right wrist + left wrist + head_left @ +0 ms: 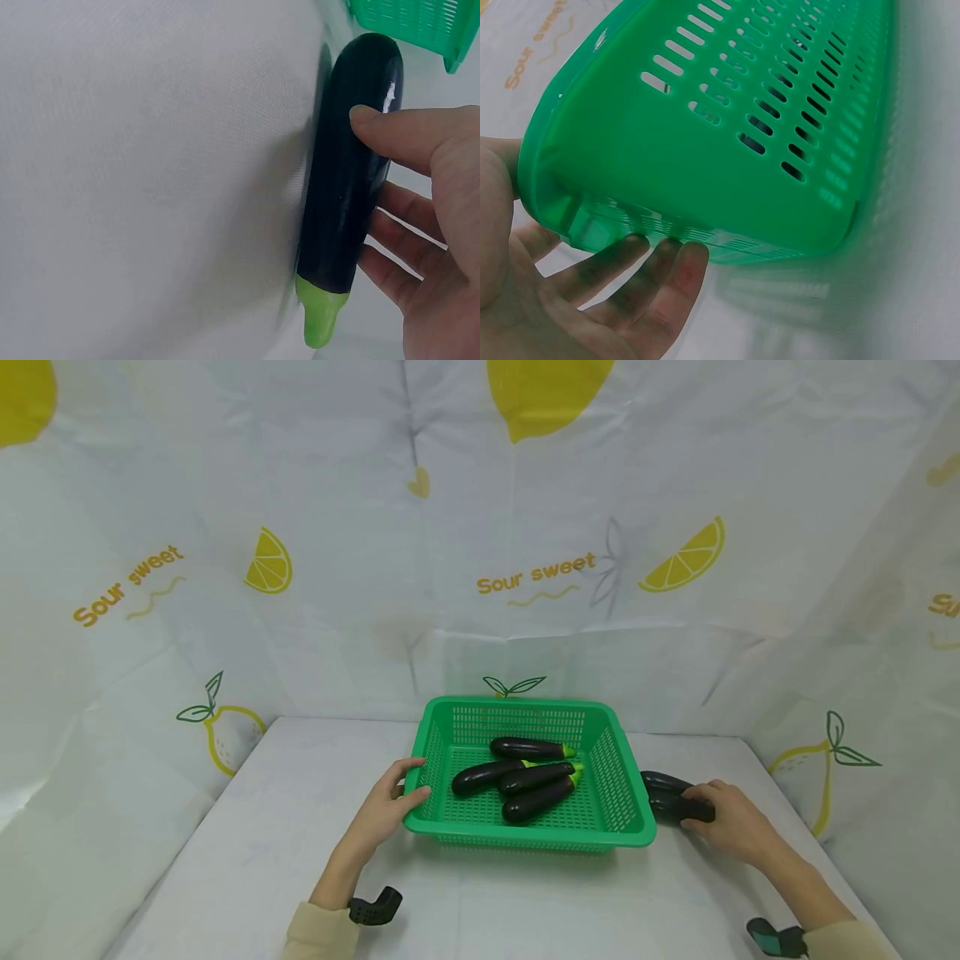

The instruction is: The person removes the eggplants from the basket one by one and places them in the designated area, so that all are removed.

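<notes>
A green plastic basket (525,838) with slotted walls stands in the middle of the table, several dark eggplants (536,802) lying inside it. At its left end my left hand (381,810) holds the rim, thumb on top; the left wrist view shows the other fingers against the outer wall (652,142). To the right of the basket, my right hand (731,825) grips an eggplant (349,172) between thumb and fingers, its green stem end pointing down in the right wrist view. Right behind it lies another eggplant (663,781), partly hidden by the held one.
The white-covered table (300,777) extends on both sides of the basket and in front of it. A white sheet (360,568) printed with lemons hangs close behind the basket and along both sides.
</notes>
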A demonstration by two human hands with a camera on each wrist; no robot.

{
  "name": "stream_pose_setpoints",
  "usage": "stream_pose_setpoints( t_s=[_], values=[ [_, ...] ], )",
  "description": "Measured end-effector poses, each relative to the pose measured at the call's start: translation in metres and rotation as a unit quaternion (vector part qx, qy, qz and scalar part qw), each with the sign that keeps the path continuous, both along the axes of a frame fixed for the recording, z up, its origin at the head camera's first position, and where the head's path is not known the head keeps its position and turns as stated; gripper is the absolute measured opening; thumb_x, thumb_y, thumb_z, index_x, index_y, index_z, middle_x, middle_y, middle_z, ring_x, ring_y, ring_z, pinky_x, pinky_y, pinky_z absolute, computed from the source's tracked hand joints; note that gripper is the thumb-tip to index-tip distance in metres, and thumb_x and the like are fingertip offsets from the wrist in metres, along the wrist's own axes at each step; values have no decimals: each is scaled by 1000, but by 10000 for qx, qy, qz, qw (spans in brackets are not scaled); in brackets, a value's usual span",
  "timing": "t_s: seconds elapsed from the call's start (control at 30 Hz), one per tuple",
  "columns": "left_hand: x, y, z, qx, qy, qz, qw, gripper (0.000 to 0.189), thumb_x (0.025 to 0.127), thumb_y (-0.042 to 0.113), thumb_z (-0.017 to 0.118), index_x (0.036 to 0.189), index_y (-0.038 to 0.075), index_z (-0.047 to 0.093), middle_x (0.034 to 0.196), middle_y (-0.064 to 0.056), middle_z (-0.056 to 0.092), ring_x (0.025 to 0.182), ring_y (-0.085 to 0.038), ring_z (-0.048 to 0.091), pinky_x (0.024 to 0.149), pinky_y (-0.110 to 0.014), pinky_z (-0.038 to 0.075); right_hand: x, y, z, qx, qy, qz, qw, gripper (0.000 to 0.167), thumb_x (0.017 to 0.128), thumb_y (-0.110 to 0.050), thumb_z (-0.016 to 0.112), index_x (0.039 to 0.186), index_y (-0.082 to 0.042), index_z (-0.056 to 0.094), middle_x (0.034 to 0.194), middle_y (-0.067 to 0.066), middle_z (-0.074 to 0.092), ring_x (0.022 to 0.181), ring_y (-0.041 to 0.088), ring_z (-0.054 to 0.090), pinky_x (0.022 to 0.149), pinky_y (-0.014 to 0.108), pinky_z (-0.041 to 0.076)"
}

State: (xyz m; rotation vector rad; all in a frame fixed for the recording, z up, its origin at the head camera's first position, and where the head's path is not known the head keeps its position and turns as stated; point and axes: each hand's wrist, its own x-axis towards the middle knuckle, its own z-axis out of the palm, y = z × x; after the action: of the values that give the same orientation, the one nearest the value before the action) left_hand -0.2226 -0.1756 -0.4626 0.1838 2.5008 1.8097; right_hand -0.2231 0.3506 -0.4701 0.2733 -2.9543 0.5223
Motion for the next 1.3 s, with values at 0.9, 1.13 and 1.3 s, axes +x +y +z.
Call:
stream_pose_setpoints(
  t_s=[0.9,1.13,1.3],
  values=[
    [-1,0,-1,-34,40,1,10000,54,98,33,69,147,21,50,151,-14,47,129,-35,54,97,-55,46,5,-1,0,-297,-213,341,9988,29,82,-13,83,106,-1,73,104,14,68,104,45,62,88,63,48],
    [0,0,-1,-62,38,21,10000,55,98,33,69,147,20,50,154,-15,44,133,-39,52,99,-58,45,2,-3,-2,-74,87,517,9986,24,83,-8,82,106,-3,74,103,13,67,102,44,62,86,63,49],
    [0,0,0,-33,18,-12,10000,55,99,32,69,148,19,49,154,-14,44,134,-39,51,100,-58,45,2,-7,-3,99,214,310,9992,24,83,-7,81,106,-2,74,103,16,66,101,45,60,85,63,48]
  ],
)
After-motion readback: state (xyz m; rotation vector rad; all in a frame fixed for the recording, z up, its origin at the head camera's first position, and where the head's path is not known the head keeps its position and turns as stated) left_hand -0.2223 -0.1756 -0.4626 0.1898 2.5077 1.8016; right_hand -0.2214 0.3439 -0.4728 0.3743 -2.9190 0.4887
